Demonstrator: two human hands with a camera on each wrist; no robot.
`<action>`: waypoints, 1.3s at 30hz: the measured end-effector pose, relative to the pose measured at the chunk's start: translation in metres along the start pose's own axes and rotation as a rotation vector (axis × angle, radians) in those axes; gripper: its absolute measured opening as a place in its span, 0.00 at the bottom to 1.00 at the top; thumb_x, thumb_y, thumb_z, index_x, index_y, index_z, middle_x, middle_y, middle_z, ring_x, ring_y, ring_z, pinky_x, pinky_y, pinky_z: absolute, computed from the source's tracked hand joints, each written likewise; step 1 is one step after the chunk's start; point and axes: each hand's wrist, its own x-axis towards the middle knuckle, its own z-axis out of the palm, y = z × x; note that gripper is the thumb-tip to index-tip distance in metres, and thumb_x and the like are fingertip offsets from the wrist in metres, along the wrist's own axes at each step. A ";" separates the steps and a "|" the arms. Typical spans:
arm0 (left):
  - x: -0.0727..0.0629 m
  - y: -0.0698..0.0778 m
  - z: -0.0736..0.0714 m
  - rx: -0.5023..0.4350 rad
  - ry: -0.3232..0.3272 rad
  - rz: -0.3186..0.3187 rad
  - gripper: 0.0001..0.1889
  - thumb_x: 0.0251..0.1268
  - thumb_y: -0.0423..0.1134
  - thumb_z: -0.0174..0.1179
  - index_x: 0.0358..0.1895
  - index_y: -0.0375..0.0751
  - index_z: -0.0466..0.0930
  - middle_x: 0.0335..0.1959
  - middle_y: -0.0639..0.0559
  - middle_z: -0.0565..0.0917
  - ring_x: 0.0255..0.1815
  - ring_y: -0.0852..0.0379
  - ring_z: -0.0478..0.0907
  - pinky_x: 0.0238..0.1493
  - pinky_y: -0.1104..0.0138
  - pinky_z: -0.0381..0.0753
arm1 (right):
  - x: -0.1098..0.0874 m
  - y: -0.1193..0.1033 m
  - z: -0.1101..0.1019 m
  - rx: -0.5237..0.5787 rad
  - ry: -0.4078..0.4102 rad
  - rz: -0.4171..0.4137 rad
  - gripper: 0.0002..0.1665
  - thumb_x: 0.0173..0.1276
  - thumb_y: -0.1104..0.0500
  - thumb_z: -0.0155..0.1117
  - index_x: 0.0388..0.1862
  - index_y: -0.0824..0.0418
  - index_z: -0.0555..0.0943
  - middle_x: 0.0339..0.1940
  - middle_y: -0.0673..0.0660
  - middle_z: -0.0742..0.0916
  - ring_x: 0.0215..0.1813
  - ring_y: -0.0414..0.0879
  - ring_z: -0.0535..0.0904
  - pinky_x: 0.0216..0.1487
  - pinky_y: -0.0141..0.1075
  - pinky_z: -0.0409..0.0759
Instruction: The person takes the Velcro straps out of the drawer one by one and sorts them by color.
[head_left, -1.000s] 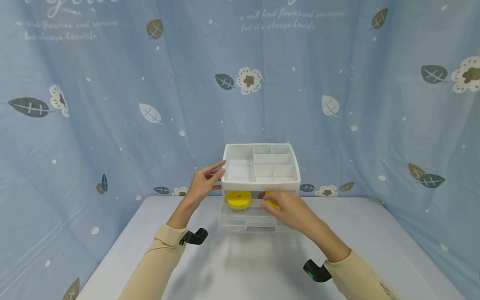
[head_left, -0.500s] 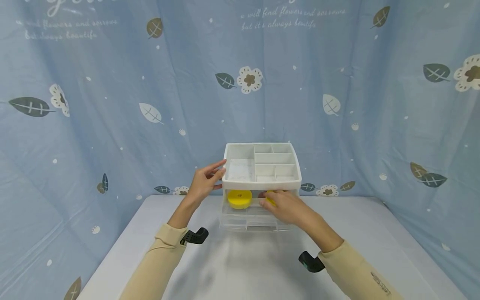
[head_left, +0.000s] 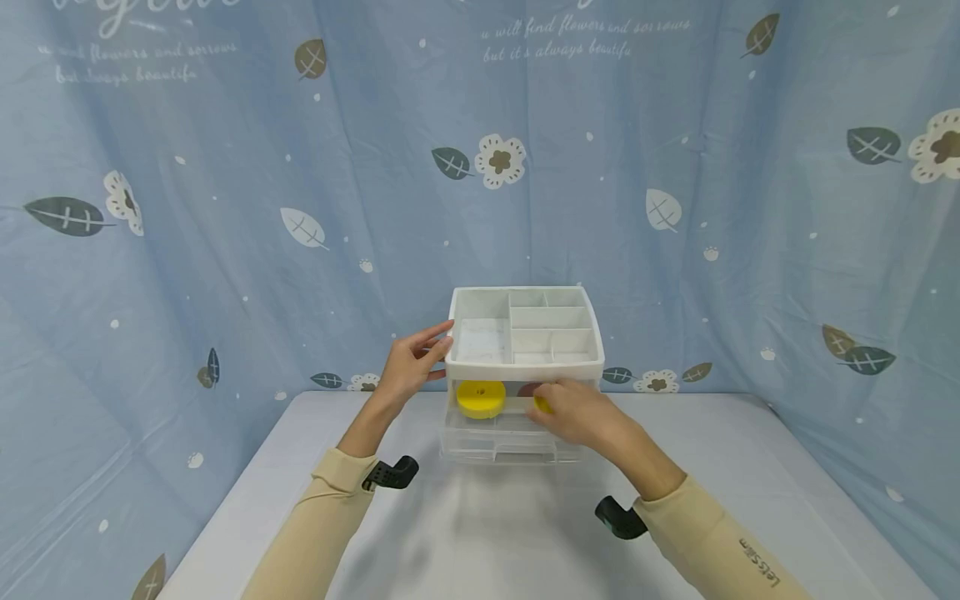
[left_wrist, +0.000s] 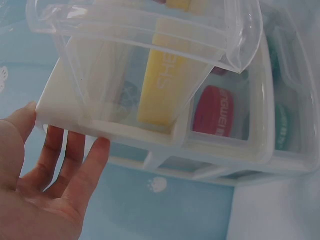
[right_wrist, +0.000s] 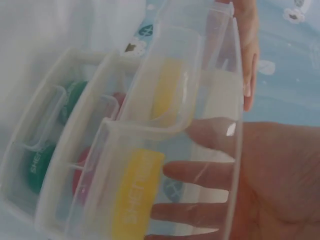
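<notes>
A white organizer (head_left: 525, 372) with clear drawers stands on the table, its top clear drawer (head_left: 480, 446) pulled out. Two thick yellow discs lie in it: the left disc (head_left: 481, 400) shows whole, while the right disc (head_left: 543, 405) is mostly covered by my right hand (head_left: 577, 411). That hand reaches over the drawer front; in the right wrist view, its straight fingers (right_wrist: 190, 212) touch or nearly touch the lettered right disc (right_wrist: 137, 195). On the organizer's left side rests my left hand (head_left: 408, 362), with thumb and extended fingers against the edge.
Lower closed drawers hold a red disc (left_wrist: 215, 111) and a green disc (right_wrist: 41, 167). The organizer's top tray has several compartments (head_left: 551, 317). A white-covered table (head_left: 495, 533) extends in front, and a blue patterned curtain (head_left: 390, 167) hangs behind.
My right hand and forearm have shifted slightly left, and less of the right yellow disc shows beside the fingers. My left hand stays on the organizer's side.
</notes>
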 end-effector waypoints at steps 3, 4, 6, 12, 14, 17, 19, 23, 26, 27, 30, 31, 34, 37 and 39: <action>0.001 0.000 0.000 0.003 -0.001 -0.001 0.23 0.72 0.50 0.57 0.68 0.58 0.73 0.55 0.39 0.80 0.55 0.43 0.81 0.52 0.54 0.86 | 0.000 -0.002 -0.003 -0.019 0.014 0.042 0.15 0.66 0.54 0.69 0.48 0.59 0.86 0.49 0.55 0.88 0.43 0.47 0.81 0.48 0.43 0.85; 0.001 0.000 0.000 0.003 -0.001 -0.001 0.23 0.72 0.50 0.57 0.69 0.58 0.73 0.55 0.39 0.80 0.55 0.43 0.81 0.52 0.53 0.86 | 0.000 -0.003 -0.003 -0.020 0.021 0.056 0.15 0.64 0.55 0.71 0.47 0.58 0.86 0.49 0.54 0.88 0.43 0.47 0.80 0.47 0.43 0.85; 0.001 -0.001 0.000 0.005 0.000 -0.001 0.23 0.72 0.50 0.57 0.69 0.57 0.73 0.55 0.39 0.80 0.55 0.43 0.81 0.52 0.53 0.86 | 0.000 -0.005 -0.004 -0.024 0.032 0.086 0.16 0.59 0.56 0.75 0.47 0.58 0.87 0.49 0.54 0.88 0.42 0.48 0.79 0.46 0.42 0.85; 0.001 -0.002 0.000 0.016 0.003 -0.001 0.23 0.72 0.50 0.57 0.68 0.60 0.73 0.55 0.40 0.80 0.55 0.44 0.81 0.52 0.54 0.86 | 0.000 -0.008 -0.006 -0.029 0.004 0.146 0.24 0.53 0.56 0.80 0.50 0.59 0.86 0.48 0.56 0.87 0.41 0.49 0.76 0.48 0.42 0.84; 0.001 -0.002 0.000 0.018 0.005 -0.002 0.23 0.72 0.50 0.57 0.68 0.60 0.73 0.55 0.40 0.80 0.54 0.45 0.81 0.51 0.54 0.86 | 0.001 -0.009 -0.008 -0.024 -0.013 0.156 0.25 0.53 0.56 0.80 0.50 0.59 0.86 0.49 0.56 0.87 0.42 0.49 0.77 0.51 0.43 0.84; 0.001 -0.001 0.000 0.013 0.005 -0.002 0.23 0.72 0.51 0.57 0.68 0.60 0.73 0.55 0.40 0.80 0.54 0.45 0.81 0.51 0.54 0.86 | 0.002 -0.009 -0.009 -0.011 -0.043 0.155 0.25 0.53 0.58 0.80 0.51 0.58 0.86 0.49 0.55 0.87 0.44 0.49 0.77 0.53 0.44 0.84; 0.000 -0.001 0.000 0.011 0.003 0.001 0.23 0.72 0.51 0.57 0.68 0.60 0.73 0.55 0.39 0.80 0.54 0.45 0.81 0.52 0.54 0.86 | 0.002 -0.009 -0.009 0.002 -0.061 0.153 0.26 0.52 0.59 0.80 0.52 0.58 0.86 0.49 0.55 0.87 0.45 0.49 0.77 0.54 0.45 0.84; 0.000 -0.001 0.000 0.005 -0.002 0.008 0.23 0.72 0.51 0.57 0.68 0.60 0.72 0.55 0.38 0.80 0.55 0.43 0.81 0.52 0.53 0.86 | 0.004 -0.007 -0.009 0.012 -0.077 0.134 0.25 0.52 0.60 0.80 0.51 0.59 0.86 0.49 0.55 0.87 0.46 0.49 0.78 0.55 0.46 0.84; 0.000 -0.001 0.000 -0.001 -0.007 0.004 0.23 0.72 0.50 0.57 0.69 0.59 0.72 0.56 0.37 0.80 0.56 0.41 0.80 0.54 0.51 0.85 | 0.005 -0.004 -0.008 0.008 -0.083 0.119 0.25 0.52 0.59 0.80 0.51 0.59 0.86 0.49 0.55 0.87 0.47 0.49 0.78 0.56 0.45 0.83; 0.000 -0.002 0.000 -0.004 -0.009 0.001 0.23 0.73 0.49 0.56 0.69 0.58 0.71 0.57 0.36 0.79 0.57 0.40 0.80 0.54 0.51 0.85 | 0.005 -0.003 -0.007 0.010 -0.083 0.114 0.25 0.52 0.59 0.80 0.51 0.60 0.86 0.49 0.55 0.87 0.47 0.49 0.78 0.57 0.45 0.83; 0.000 -0.001 0.000 -0.011 -0.014 -0.009 0.23 0.74 0.47 0.56 0.70 0.56 0.71 0.57 0.35 0.79 0.58 0.39 0.79 0.55 0.49 0.84 | 0.004 -0.001 -0.006 0.010 -0.088 0.098 0.26 0.53 0.59 0.80 0.52 0.62 0.86 0.49 0.56 0.87 0.47 0.49 0.78 0.57 0.45 0.83; 0.000 0.001 0.000 -0.013 -0.016 -0.012 0.23 0.74 0.46 0.56 0.70 0.55 0.70 0.58 0.35 0.79 0.58 0.39 0.79 0.55 0.48 0.84 | 0.004 -0.001 -0.007 0.015 -0.088 0.097 0.26 0.53 0.59 0.80 0.52 0.62 0.85 0.49 0.56 0.87 0.47 0.49 0.78 0.57 0.45 0.83; -0.004 0.009 0.000 -0.010 -0.020 -0.012 0.23 0.75 0.43 0.55 0.71 0.51 0.70 0.57 0.33 0.78 0.58 0.37 0.79 0.55 0.47 0.83 | 0.004 0.000 -0.006 0.021 -0.088 0.095 0.26 0.53 0.59 0.80 0.52 0.62 0.85 0.49 0.56 0.87 0.48 0.49 0.78 0.57 0.45 0.83; -0.009 0.019 0.001 -0.007 -0.022 -0.010 0.23 0.75 0.41 0.55 0.71 0.47 0.70 0.57 0.32 0.79 0.57 0.37 0.79 0.55 0.47 0.83 | 0.005 0.001 -0.006 0.024 -0.084 0.098 0.26 0.53 0.58 0.80 0.52 0.62 0.85 0.50 0.56 0.87 0.48 0.49 0.78 0.57 0.45 0.83; -0.013 0.025 0.001 -0.001 -0.020 -0.001 0.23 0.75 0.40 0.54 0.71 0.45 0.70 0.57 0.31 0.78 0.56 0.37 0.79 0.55 0.47 0.83 | 0.005 0.001 -0.006 0.018 -0.077 0.095 0.26 0.52 0.58 0.80 0.52 0.61 0.86 0.50 0.56 0.87 0.48 0.49 0.79 0.57 0.45 0.84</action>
